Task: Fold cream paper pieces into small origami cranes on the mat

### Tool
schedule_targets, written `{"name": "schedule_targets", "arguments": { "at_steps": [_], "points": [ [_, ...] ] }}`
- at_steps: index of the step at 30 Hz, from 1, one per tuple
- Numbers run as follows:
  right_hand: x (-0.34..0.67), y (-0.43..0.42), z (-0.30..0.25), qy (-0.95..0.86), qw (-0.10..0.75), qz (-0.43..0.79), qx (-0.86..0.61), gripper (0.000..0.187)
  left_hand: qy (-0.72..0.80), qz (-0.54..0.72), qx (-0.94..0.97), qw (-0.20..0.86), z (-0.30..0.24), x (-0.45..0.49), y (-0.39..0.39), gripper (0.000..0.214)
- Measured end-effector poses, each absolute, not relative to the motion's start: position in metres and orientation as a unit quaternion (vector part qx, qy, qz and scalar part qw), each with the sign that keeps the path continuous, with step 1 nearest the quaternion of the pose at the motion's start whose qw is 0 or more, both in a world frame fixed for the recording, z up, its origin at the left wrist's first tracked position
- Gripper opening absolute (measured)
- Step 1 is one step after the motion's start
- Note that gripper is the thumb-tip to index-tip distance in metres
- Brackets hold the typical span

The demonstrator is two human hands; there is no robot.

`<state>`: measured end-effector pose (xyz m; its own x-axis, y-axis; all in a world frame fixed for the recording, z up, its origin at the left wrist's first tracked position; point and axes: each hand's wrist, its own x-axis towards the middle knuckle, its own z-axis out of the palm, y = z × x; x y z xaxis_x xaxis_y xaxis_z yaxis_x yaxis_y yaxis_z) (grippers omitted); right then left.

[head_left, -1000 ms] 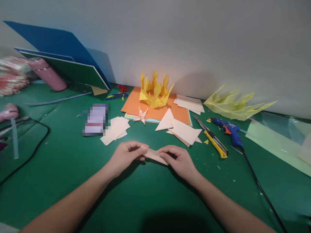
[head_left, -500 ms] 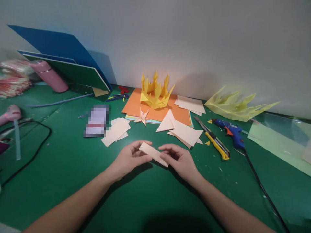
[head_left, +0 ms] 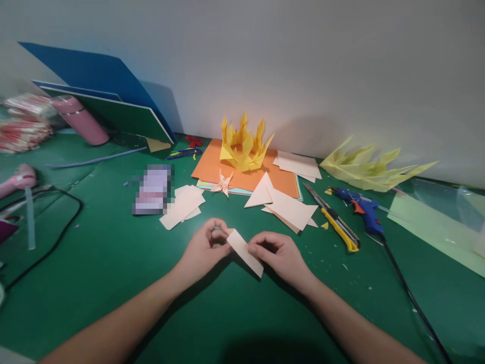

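While left hand [head_left: 206, 246] pinches paper strip [head_left: 243, 254] by end, right hand [head_left: 283, 255] clamps edge.

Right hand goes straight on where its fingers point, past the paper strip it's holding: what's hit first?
Probably the left hand, at the far end of the pale paper strip; depth is uncertain from one view.
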<state>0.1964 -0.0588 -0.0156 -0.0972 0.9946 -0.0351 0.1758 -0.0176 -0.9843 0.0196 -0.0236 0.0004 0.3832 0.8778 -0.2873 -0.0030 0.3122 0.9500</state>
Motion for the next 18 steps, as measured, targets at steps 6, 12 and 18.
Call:
{"name": "schedule_targets", "arguments": {
  "at_steps": [6,12,18],
  "points": [
    [0.1951,-0.0584,-0.0141,-0.542,0.421,0.511,-0.517,0.016,0.428,0.348,0.448,0.704,0.0014,0.0222,-0.0269,0.036],
    [0.1926,-0.055,-0.0118,-0.563,0.405,0.526,-0.492,0.025,0.412,0.333,0.45,0.718,0.0052,0.024,-0.0303,0.047],
    [0.1882,-0.0564,-0.0118,-0.563,0.423,0.509,-0.494,0.028,0.427,0.333,0.483,0.688,0.0014,0.0229,-0.0305,0.041]
  ]
}}
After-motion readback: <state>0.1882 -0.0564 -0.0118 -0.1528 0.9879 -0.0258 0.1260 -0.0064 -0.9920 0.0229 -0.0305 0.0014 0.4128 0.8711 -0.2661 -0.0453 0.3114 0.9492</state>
